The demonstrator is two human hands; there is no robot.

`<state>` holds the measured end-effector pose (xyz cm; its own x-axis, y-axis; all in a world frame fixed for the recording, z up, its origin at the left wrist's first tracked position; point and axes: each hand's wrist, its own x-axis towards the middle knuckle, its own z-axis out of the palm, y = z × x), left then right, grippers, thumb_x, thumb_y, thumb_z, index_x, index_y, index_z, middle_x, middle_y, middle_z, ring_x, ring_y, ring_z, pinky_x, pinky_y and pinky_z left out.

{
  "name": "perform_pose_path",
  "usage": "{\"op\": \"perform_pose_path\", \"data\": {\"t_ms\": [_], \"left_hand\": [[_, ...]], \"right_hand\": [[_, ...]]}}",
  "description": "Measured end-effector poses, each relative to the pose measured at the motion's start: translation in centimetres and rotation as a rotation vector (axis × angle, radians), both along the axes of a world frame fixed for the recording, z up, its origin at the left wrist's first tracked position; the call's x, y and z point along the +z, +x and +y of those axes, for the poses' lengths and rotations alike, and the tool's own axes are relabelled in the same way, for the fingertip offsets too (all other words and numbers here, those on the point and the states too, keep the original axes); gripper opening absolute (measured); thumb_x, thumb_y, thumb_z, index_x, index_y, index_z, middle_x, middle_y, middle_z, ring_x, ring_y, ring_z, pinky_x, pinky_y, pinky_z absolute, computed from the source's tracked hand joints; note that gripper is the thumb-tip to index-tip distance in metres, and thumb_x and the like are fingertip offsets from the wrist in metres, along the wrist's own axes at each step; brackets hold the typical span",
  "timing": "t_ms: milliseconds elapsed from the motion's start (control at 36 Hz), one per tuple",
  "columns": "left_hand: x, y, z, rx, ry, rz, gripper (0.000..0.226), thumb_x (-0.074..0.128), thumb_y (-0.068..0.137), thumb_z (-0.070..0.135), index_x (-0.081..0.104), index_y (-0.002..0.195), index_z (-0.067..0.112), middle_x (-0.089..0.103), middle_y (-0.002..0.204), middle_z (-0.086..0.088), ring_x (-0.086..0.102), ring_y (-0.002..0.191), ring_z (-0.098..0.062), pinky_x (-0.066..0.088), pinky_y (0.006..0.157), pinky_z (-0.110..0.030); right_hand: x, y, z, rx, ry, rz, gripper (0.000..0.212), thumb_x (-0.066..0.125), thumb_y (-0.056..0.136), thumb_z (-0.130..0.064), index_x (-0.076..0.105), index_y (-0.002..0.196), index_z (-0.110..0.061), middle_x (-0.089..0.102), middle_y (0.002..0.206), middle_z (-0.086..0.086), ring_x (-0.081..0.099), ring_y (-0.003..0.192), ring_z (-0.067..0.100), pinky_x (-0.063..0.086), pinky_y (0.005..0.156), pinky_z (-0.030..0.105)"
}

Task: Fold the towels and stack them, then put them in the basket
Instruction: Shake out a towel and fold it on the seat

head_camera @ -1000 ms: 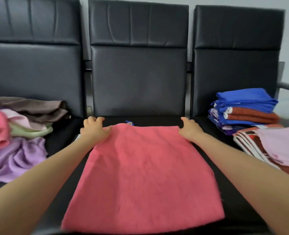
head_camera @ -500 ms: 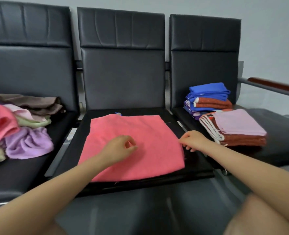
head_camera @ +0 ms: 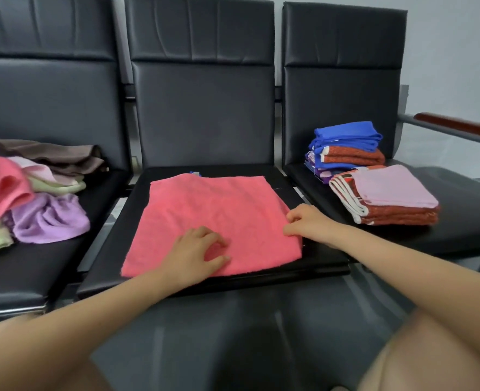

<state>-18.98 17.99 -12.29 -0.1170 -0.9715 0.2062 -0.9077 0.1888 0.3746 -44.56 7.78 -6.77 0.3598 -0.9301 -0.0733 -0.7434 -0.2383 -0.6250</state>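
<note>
Black seat (head_camera: 114, 258), pink towel (head_camera: 213, 210), left hand (head_camera: 193, 253) flat

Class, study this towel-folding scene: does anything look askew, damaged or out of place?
Nothing looks damaged. The pink towel lies flat on the middle seat, with a small blue scrap peeking from behind its far edge. Unfolded towels sit heaped on the left seat.

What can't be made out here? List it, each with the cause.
All in the head view:
- Basket: not in frame.
- Pile of unfolded towels: cut off by the left edge.
- Right hand grip on the pink towel: fingertips hidden at the towel's right edge.
- Small blue item: mostly hidden behind the towel's far edge.
</note>
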Motion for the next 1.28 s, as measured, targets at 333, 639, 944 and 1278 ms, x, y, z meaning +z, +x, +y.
{"op": "perform_pose_path", "data": {"t_ms": [333,639,944,1278], "left_hand": [[-0.5,0.2,0.4,-0.026,-0.048,-0.033,0.068,0.028,0.072,0.073,0.061,0.119,0.035,0.053,0.121,0.009,0.048,0.117,-0.015,0.035,0.104,-0.04],[-0.2,0.8,0.9,-0.032,-0.041,-0.038,0.065,0.032,0.074,0.071,0.062,0.115,0.03,0.055,0.118,0.006,0.051,0.114,-0.017,0.038,0.103,-0.041],[1.3,0.2,1.6,-0.058,-0.05,0.012,0.036,0.05,0.077,0.046,0.067,0.094,0.021,0.051,0.085,0.009,0.052,0.079,-0.01,0.044,0.074,-0.028],[1.0,1.0,1.4,-0.124,-0.059,0.002,0.055,0.038,0.076,0.068,0.064,0.094,0.023,0.05,0.084,0.013,0.05,0.076,-0.001,0.039,0.067,-0.012]], "right_hand": [[-0.9,-0.1,0.8,0.057,0.206,-0.369,0.027,0.07,0.085,-0.006,0.056,0.096,-0.027,0.064,0.104,-0.004,0.062,0.089,0.005,0.048,0.076,0.014],[-1.3,-3.2,2.6,0.032,-0.125,0.175,0.05,0.073,0.083,-0.025,0.053,0.129,-0.018,0.056,0.09,-0.007,0.057,0.092,0.018,0.043,0.077,0.03],[-3.4,-1.9,5.8,0.485,-0.582,0.286,0.032,0.052,0.086,-0.038,0.063,0.109,-0.018,0.054,0.108,-0.004,0.049,0.105,0.015,0.043,0.093,0.035],[-4.4,0.4,4.9,0.582,-0.718,0.34,0.022,0.041,0.092,-0.025,0.058,0.097,-0.012,0.055,0.096,0.002,0.049,0.088,0.02,0.036,0.077,0.027]]}}
